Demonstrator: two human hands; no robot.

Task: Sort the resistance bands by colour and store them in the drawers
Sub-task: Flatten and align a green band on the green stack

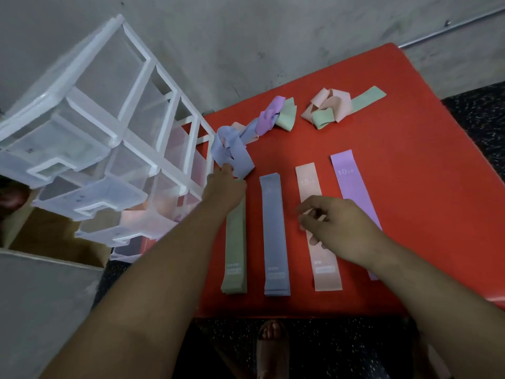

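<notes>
Left grip [225, 187] tight on blue band [232, 152]

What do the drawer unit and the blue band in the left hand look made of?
Drawer unit: glossy plastic, translucent drawers in a white frame; the red table shows through. Blue band, gripped by the left hand: soft matte elastic, perhaps fabric or latex; it folds limply.

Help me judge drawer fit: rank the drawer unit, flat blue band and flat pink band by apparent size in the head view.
1. drawer unit
2. flat blue band and flat pink band look alike, so unranked.
</notes>
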